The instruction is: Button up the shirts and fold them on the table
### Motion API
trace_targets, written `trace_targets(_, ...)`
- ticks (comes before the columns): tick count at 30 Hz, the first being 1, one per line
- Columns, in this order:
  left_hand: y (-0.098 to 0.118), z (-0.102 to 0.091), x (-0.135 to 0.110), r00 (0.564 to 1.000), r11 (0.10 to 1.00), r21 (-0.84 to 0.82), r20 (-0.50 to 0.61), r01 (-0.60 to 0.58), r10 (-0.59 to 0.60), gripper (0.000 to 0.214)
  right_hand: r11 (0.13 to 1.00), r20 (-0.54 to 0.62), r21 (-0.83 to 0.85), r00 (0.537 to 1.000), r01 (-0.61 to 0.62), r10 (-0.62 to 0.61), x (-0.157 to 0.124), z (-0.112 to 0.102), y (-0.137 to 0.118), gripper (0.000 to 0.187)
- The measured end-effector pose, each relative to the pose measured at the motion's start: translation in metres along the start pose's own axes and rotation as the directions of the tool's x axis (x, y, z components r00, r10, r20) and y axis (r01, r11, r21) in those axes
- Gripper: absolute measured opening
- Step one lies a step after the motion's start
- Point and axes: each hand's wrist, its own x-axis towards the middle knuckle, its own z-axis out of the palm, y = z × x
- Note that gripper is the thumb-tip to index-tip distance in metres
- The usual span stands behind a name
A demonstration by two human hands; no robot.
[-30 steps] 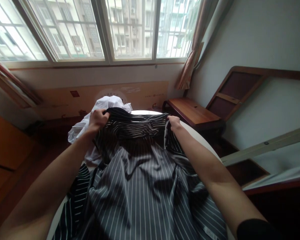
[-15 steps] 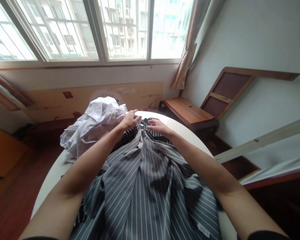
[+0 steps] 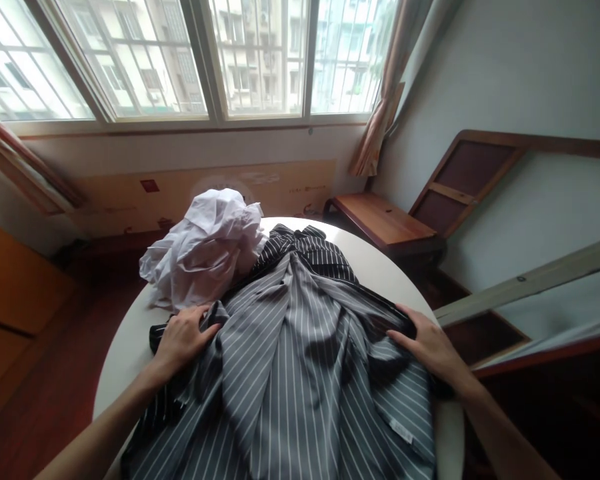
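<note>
A dark striped shirt (image 3: 300,360) lies spread over the round table, its grey inner side up. Its collar end, black with white stripes, is at the far edge, and a small white label shows near the lower right. My left hand (image 3: 184,337) is closed on the shirt's left side, thumb on top of a fold. On the opposite side my right hand (image 3: 425,340) grips the shirt's edge between thumb and fingers. Some fingertips of both hands are hidden by the cloth. A crumpled white cloth (image 3: 205,247) sits just beyond my left hand.
The white round table (image 3: 380,267) has a curved edge. Behind it are a barred window (image 3: 260,60) and curtains (image 3: 373,143). A low wooden table (image 3: 380,219) stands at the back right, and an orange wooden cabinet (image 3: 15,287) at the far left.
Both hands have come back from the collar end and moved apart to the shirt's two sides, where they now grip the cloth. The view has shifted slightly.
</note>
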Motion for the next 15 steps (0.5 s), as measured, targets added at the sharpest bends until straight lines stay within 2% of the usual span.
trace_targets(2,0.000,0.006,-0.007,0.999,1.000,0.024,-0.045,0.004,-0.003,0.035,0.995,-0.032,-0.015,0.994,-0.101,0.100,-0.007,-0.003,-0.003,0.055)
trace_targets(5,-0.001,0.002,-0.012,0.966,0.997,0.072,-0.260,0.009,0.010,0.027,0.987,-0.107,-0.038,0.983,-0.155,0.150,-0.012,-0.013,-0.014,0.036)
trace_targets(7,0.001,-0.010,-0.011,0.915,0.997,0.072,-0.404,0.025,0.006,0.026,0.990,-0.126,0.002,0.982,-0.141,0.140,-0.012,-0.024,-0.026,0.031)
trace_targets(9,0.009,-0.027,-0.010,0.880,0.996,0.074,-0.475,0.052,-0.010,0.027,0.988,-0.049,0.132,0.995,-0.085,0.092,-0.013,-0.037,-0.044,0.032)
trace_targets(11,0.026,-0.047,-0.013,0.854,0.993,0.108,-0.520,0.056,0.008,0.028,0.953,0.022,0.303,1.000,-0.004,-0.003,-0.016,-0.048,-0.070,0.032)
trace_targets(12,0.040,-0.056,-0.017,0.845,0.991,0.129,-0.532,0.017,0.055,0.027,0.928,0.045,0.371,0.998,0.033,-0.053,-0.019,-0.052,-0.085,0.032)
trace_targets(13,0.056,-0.064,-0.023,0.839,0.986,0.148,-0.527,-0.070,0.139,0.027,0.907,0.075,0.416,0.992,0.060,-0.101,-0.024,-0.055,-0.101,0.034)
trace_targets(15,0.095,-0.075,-0.041,0.844,0.928,0.125,-0.387,-0.351,0.371,0.022,0.888,0.207,0.448,0.955,0.102,-0.213,-0.035,-0.057,-0.132,0.037)
